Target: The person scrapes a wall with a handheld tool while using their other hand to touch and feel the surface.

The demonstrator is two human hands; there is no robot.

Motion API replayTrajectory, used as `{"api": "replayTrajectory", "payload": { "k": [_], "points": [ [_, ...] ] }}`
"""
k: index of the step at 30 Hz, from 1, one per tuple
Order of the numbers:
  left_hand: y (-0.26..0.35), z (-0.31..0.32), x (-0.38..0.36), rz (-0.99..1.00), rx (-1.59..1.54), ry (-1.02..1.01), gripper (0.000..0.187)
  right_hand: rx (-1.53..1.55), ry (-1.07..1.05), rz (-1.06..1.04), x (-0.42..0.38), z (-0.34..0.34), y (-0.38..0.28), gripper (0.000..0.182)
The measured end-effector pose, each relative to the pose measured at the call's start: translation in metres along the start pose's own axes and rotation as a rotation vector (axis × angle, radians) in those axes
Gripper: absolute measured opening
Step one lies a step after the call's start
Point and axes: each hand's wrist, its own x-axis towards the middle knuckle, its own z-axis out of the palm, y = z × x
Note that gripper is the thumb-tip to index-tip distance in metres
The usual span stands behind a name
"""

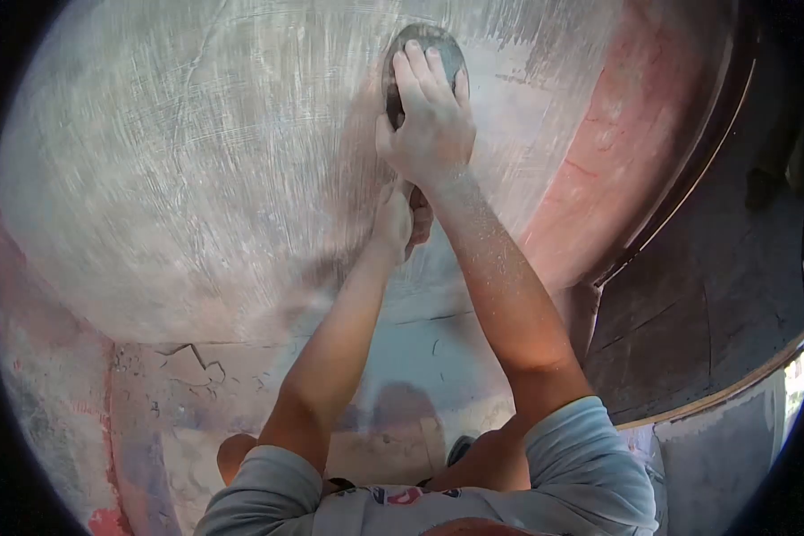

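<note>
A dark, rounded sanding tool (426, 37) lies against a large curved surface (241, 134) that is whitish-grey with many streaks and scratches. My right hand (433, 134) rests on top of the tool, its fingers spread and pointing up over the dark head. Below it, my left hand (402, 221) is wrapped round the tool's handle, which is mostly hidden by the fingers and the right wrist. Pale dust coats both hands and the right forearm.
A reddish band (590, 152) runs along the right of the curved surface, ending at a dark raised edge. Beyond lies a dark panel (688, 295) with a light-edged rim at lower right. Below is a stained, cracked lower surface (188, 375).
</note>
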Motion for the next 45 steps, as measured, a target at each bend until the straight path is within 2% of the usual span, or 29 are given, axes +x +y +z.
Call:
{"api": "replayTrajectory", "payload": {
  "k": [2, 4, 6, 7, 9, 10, 12, 14, 15, 17, 19, 21, 22, 23, 24, 27, 28, 30, 31, 33, 34, 36, 37, 39, 40, 42, 43, 45],
  "points": [
    [-0.03, -0.011, -0.01, 0.009, -0.029, 0.057, 0.049, 0.055, -0.043, 0.005, -0.035, -0.001, -0.007, 0.078],
    [-0.085, -0.024, -0.023, 0.002, -0.089, 0.33, 0.044, 0.081, -0.19, 0.046, -0.085, -0.009, -0.02, 0.083],
    [-0.116, -0.04, -0.061, -0.042, -0.156, 0.243, 0.039, 0.058, -0.265, 0.047, -0.143, -0.001, -0.024, 0.084],
    [-0.12, -0.047, -0.065, -0.032, -0.153, 0.238, 0.039, 0.057, -0.255, 0.041, -0.146, -0.002, -0.026, 0.084],
    [-0.115, -0.053, -0.069, -0.055, -0.23, 0.025, 0.036, 0.104, -0.238, 0.067, -0.139, -0.006, -0.031, 0.084],
    [-0.115, -0.031, -0.041, -0.043, -0.264, 0.431, 0.039, 0.117, -0.211, 0.064, -0.124, -0.004, -0.025, 0.083],
    [-0.064, -0.017, -0.022, -0.106, -0.144, 0.32, 0.047, 0.108, -0.147, 0.039, -0.067, -0.011, -0.018, 0.08],
    [-0.026, -0.008, -0.002, -0.012, -0.034, 0.126, 0.054, 0.06, -0.03, -0.011, -0.021, -0.006, -0.009, 0.076],
    [-0.017, -0.004, -0.003, -0.02, -0.035, 0.127, 0.054, 0.04, 0.0, -0.022, -0.009, -0.003, -0.003, 0.073],
    [-0.003, 0.003, -0.004, 0.026, -0.005, -0.004, 0.056, 0.041, -0.015, -0.012, -0.014, -0.004, -0.005, 0.074],
    [-0.046, -0.016, -0.008, 0.011, -0.052, 0.033, 0.055, 0.04, -0.112, 0.021, -0.041, -0.008, -0.012, 0.077],
    [-0.102, -0.039, -0.025, -0.106, -0.195, 0.24, 0.052, 0.012, -0.164, 0.045, -0.099, -0.002, -0.022, 0.079],
    [-0.133, -0.056, -0.036, -0.113, -0.201, 0.343, 0.056, 0.044, -0.211, 0.072, -0.127, -0.004, -0.031, 0.074],
    [-0.154, -0.067, -0.046, -0.113, -0.208, 0.444, 0.069, 0.076, -0.254, 0.095, -0.149, -0.006, -0.039, 0.069],
    [-0.137, -0.04, -0.071, -0.034, -0.126, 0.36, 0.054, 0.183, -0.292, 0.159, -0.159, -0.005, -0.046, 0.069],
    [-0.122, -0.048, -0.054, -0.089, -0.127, 0.446, 0.06, 0.083, -0.206, 0.07, -0.14, 0.001, -0.032, 0.071],
    [-0.151, -0.084, -0.011, -0.139, -0.207, 0.22, 0.052, 0.101, -0.206, 0.077, -0.112, -0.006, -0.028, 0.075],
    [-0.051, -0.033, -0.014, -0.088, 0.036, 0.157, 0.052, 0.074, -0.112, 0.071, -0.054, -0.006, -0.016, 0.077],
    [-0.03, -0.022, -0.006, -0.094, 0.032, 0.16, 0.052, 0.041, -0.073, 0.067, -0.032, -0.008, -0.013, 0.076],
    [-0.01, -0.011, 0.009, 0.017, 0.07, 0.008, 0.062, -0.033, -0.059, 0.055, -0.011, -0.005, -0.003, 0.077],
    [-0.021, -0.014, 0.012, 0.012, 0.068, 0.007, 0.062, -0.037, -0.063, 0.058, -0.016, -0.009, -0.003, 0.077],
    [-0.081, -0.043, 0.028, -0.071, -0.138, -0.022, 0.057, 0.1, -0.108, 0.151, -0.044, -0.019, -0.011, 0.082],
    [-0.137, -0.071, 0.037, -0.142, -0.24, 0.089, 0.053, -0.046, -0.14, 0.148, -0.071, -0.018, -0.014, 0.082],
    [-0.148, -0.05, -0.027, -0.1, -0.08, 0.298, 0.049, 0.067, -0.158, 0.19, -0.138, -0.008, -0.018, 0.078],
    [-0.152, -0.036, -0.039, -0.06, -0.218, 0.486, 0.047, 0.04, -0.205, 0.19, -0.162, -0.008, -0.022, 0.077],
    [-0.157, -0.046, -0.06, -0.043, -0.172, 0.341, 0.042, -0.02, -0.3, 0.223, -0.168, -0.016, -0.032, 0.078],
    [-0.15, -0.038, -0.056, 0.013, -0.172, 0.291, 0.045, 0.019, -0.258, 0.221, -0.155, -0.018, -0.029, 0.078],
    [-0.178, -0.069, -0.007, 0.139, -0.118, 0.027, 0.049, 0.005, -0.159, 0.155, -0.11, -0.019, -0.016, 0.074]
  ]
}}
